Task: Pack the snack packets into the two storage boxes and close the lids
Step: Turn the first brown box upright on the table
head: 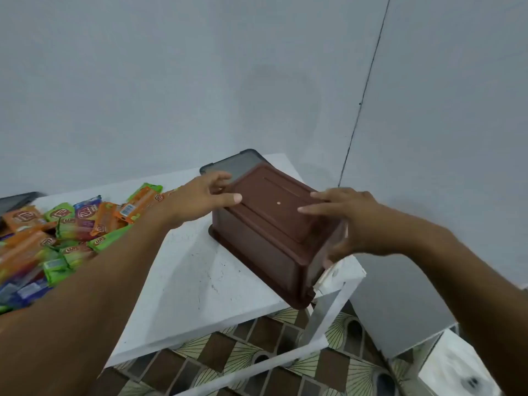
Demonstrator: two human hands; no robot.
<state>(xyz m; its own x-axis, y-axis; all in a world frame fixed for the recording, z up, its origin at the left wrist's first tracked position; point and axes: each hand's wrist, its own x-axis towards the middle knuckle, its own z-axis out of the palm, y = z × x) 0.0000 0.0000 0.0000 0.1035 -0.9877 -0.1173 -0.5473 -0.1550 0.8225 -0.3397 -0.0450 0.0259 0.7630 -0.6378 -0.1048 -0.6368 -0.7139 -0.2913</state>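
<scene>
Box (268, 232) of brown plastic, turned base-up, sits by the right-hand corner of the scuffed white table (185, 281). Left hand (200, 195) and right hand (351, 218) rest on its ribbed base, fingers stretched out and spread, curled round nothing. Snack packets (57, 232) are heaped to the left. Behind lies a grey lid (240, 164), then the pale blue-grey wall (171, 81).
</scene>
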